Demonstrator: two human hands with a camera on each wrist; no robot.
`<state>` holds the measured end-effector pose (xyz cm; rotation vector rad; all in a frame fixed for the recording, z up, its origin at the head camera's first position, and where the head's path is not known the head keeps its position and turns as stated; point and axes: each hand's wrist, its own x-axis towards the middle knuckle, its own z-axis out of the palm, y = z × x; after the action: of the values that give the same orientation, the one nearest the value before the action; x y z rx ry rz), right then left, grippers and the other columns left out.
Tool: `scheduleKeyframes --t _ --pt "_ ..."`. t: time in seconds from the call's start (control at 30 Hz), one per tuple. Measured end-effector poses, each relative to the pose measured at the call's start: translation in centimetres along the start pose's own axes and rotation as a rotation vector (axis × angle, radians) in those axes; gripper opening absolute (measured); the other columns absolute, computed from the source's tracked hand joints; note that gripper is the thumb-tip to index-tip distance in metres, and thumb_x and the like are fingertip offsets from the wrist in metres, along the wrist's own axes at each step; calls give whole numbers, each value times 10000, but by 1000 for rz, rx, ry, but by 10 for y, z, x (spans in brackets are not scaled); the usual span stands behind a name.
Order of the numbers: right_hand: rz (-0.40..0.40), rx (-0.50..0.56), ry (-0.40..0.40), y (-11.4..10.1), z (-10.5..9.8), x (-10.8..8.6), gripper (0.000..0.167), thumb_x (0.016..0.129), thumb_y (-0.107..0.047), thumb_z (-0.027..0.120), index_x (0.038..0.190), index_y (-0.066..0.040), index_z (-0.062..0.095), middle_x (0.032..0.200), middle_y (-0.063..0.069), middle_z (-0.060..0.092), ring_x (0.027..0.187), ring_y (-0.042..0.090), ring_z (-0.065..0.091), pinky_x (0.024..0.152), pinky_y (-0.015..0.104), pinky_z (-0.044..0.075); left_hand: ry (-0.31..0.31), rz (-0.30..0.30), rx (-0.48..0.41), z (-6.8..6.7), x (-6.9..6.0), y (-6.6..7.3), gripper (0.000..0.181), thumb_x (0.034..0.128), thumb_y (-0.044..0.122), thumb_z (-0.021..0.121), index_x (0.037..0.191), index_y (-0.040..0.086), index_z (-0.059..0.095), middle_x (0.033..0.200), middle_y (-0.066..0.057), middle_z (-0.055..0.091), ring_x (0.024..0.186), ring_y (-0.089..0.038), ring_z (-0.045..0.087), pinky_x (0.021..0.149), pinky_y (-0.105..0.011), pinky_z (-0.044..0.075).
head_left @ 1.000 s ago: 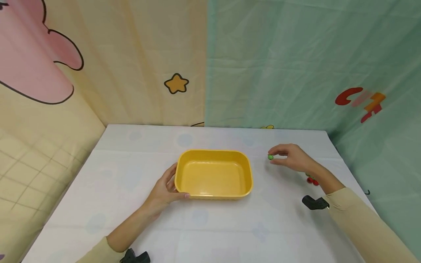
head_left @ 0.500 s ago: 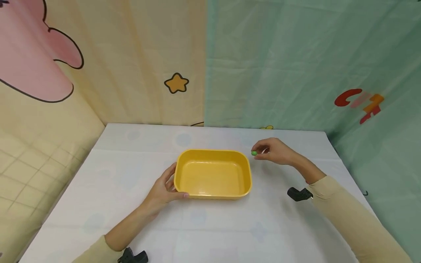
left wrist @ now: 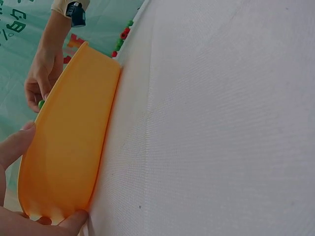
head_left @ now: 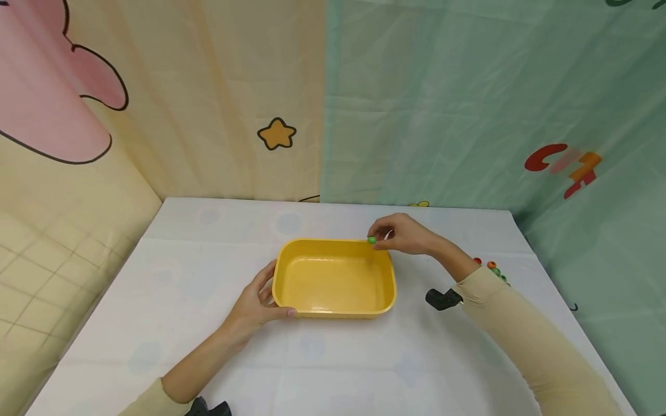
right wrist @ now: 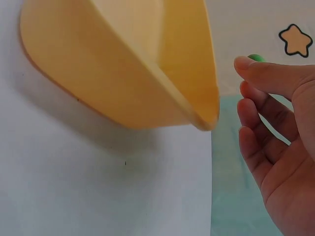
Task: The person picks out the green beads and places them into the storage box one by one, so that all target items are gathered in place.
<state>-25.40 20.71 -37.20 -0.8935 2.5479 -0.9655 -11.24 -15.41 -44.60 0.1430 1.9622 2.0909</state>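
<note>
A yellow plastic tray (head_left: 333, 283) with raised walls stands on the white-covered table. My left hand (head_left: 251, 311) grips its left end, the thumb at the front rim; in the left wrist view its fingertips press the tray wall (left wrist: 74, 132). Over the tray's back right corner, my right hand (head_left: 404, 233) pinches a small green bead (head_left: 372, 240) between thumb and fingers. The right wrist view shows that green bead (right wrist: 256, 57) mostly hidden behind the thumb, beyond the rim. The bare tray bottom holds nothing I can see.
Several red, orange and green beads (head_left: 491, 265) lie at the table's right side, partly hidden by the right forearm. The white tablecloth (head_left: 307, 370) runs to the back edge. Printed curtains (head_left: 442, 104) hang behind and at the sides.
My right hand has moved left with the green bead, from the table right of the tray to above its back right corner. The left hand and tray have barely moved.
</note>
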Motion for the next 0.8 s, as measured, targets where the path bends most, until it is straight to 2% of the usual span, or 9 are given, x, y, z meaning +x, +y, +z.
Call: scheduleKeyframes --t 0.17,0.53,0.8 --pt "-24 14 -28 -9 10 18 140 920 -61 790 1056 -70 757 931 -21 699 861 203 626 824 324 598 -1 9 8 1 0 0 1145 759 -26 904 1652 94 196 1694 -123 171 1486 -378 325 1093 -347 447" --pt "-160 0 -80 -30 35 57 122 926 -90 792 1046 -80 767 935 -52 707 842 167 607 801 276 576 9 0 28 2 0 0 1116 777 -31 891 1649 112 209 1686 -94 201 1498 -355 308 1093 -325 448" --pt "-182 22 -87 -46 52 77 128 918 -67 794 1042 -70 767 940 -44 713 861 159 617 813 259 568 -6 6 37 0 1 -2 1107 791 -40 876 1652 113 198 1689 -107 192 1499 -371 302 1089 -331 455"
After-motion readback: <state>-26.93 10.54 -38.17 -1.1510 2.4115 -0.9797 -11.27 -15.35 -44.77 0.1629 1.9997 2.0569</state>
